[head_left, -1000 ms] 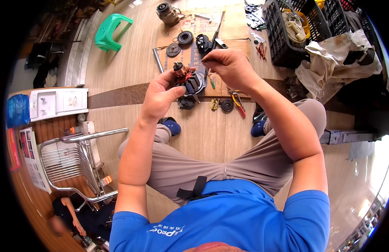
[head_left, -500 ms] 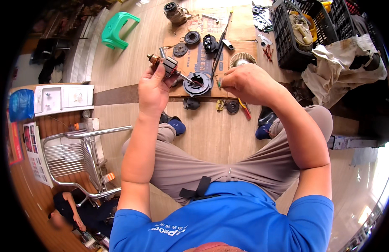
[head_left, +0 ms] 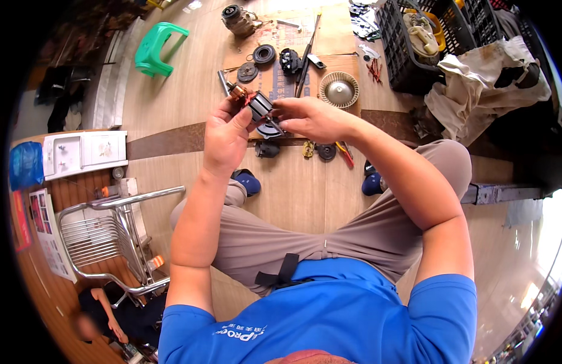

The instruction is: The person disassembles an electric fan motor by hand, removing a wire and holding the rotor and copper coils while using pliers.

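Above the near edge of the cardboard (head_left: 338, 30), the rotor (head_left: 260, 108) is held up between the two hands, tilted, its copper end (head_left: 237, 92) toward the upper left and its shaft (head_left: 275, 125) toward the lower right. The left hand (head_left: 225, 138) pinches it between thumb and bent fingers, around the side near the copper end. The right hand (head_left: 311, 118) is just beside the other end, fingers close together and thumb below them, near the shaft; whether they grip it, I cannot tell.

Behind the shaft, partly hidden, lies the round housing (head_left: 268, 130). Nearer the person are a black cylinder (head_left: 267, 149), a brass-coloured piece (head_left: 308, 149), a black disc (head_left: 326, 152) and pliers (head_left: 346, 156), partly under the right forearm. Beyond the hands lie the fan wheel (head_left: 339, 90), a grey disc (head_left: 247, 73), a black ring (head_left: 264, 54) and a long dark bar (head_left: 308, 53).

Farther out, a green stool (head_left: 150, 54) stands to the left, and a black crate (head_left: 408, 79) with a pale cloth (head_left: 475, 91) beside it to the right. Lower left are a steel chair (head_left: 99, 239) and another person (head_left: 105, 309).
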The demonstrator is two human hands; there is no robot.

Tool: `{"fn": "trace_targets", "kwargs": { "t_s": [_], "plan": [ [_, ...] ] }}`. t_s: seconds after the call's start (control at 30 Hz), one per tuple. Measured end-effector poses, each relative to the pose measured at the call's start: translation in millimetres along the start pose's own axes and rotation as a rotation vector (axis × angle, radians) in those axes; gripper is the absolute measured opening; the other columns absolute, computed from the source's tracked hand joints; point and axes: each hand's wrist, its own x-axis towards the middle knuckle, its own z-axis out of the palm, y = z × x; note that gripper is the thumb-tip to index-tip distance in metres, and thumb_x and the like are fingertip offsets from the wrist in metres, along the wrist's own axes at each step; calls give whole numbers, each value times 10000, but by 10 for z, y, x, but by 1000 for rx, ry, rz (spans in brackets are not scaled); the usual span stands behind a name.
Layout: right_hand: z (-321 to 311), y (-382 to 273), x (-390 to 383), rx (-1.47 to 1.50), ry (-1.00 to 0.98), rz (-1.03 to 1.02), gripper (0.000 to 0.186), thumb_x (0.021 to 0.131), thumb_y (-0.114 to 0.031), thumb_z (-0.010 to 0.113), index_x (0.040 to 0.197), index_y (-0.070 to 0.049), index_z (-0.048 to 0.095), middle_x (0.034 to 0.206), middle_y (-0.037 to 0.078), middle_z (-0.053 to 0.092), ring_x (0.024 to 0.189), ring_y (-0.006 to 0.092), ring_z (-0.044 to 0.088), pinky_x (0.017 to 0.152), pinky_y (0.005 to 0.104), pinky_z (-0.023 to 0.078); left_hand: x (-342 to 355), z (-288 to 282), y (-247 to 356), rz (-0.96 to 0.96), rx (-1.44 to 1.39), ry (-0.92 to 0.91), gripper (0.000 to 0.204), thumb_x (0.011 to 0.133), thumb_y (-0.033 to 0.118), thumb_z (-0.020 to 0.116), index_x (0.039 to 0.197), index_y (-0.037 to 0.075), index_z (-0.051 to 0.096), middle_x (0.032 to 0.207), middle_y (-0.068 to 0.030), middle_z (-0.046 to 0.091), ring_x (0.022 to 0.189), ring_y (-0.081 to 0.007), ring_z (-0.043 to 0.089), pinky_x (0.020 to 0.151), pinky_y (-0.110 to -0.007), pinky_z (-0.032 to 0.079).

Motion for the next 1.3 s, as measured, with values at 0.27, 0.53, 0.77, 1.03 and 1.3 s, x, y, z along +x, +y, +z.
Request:
{"fn": "trace_targets", "kwargs": {
  "t_s": [0.27,0.53,0.77,1.03,1.3],
  "plan": [
    [83,46,81,259,74,77,184,885,-58,593,1028,27,671,775,17,650,707,76,575,676,257,484,-26,104,89,-45,39,-174,459,909,166,638,1291,-37,484,1304,-199,541,1170,-284,573,967,-414,499],
    [-216,-84,33,-59,382,-53,140,914,-54,617,1013,18,684,814,17,666,735,73,603,681,220,509,-38,51,101,-137,232,-188,491,895,119,653,1313,-55,465,1275,-173,569,1153,-250,580,938,-359,512],
    [-367,-471,-234,-434,311,-351,123,821,12,662,938,-10,691,814,94,655,754,170,641,664,284,497,22,16,21,-125,414,207,359,903,101,647,1211,-39,527,1097,-100,639,960,-182,637,875,-342,538],
    [-422,-377,-349,-815,186,-291,122,829,-197,659,886,-91,680,825,82,635,780,306,622,695,390,498,123,-369,248,30,-100,273,261,961,176,558,1133,-20,550,1074,-174,651,986,-272,652,873,-371,547],
    [-625,204,-131,-666,308,-165,156,851,-219,664,918,-84,702,811,153,655,775,338,624,682,393,490,119,-519,533,243,-187,305,308,952,210,564,1181,5,540,1154,-188,624,1088,-324,613,951,-405,515]
  ]
}}
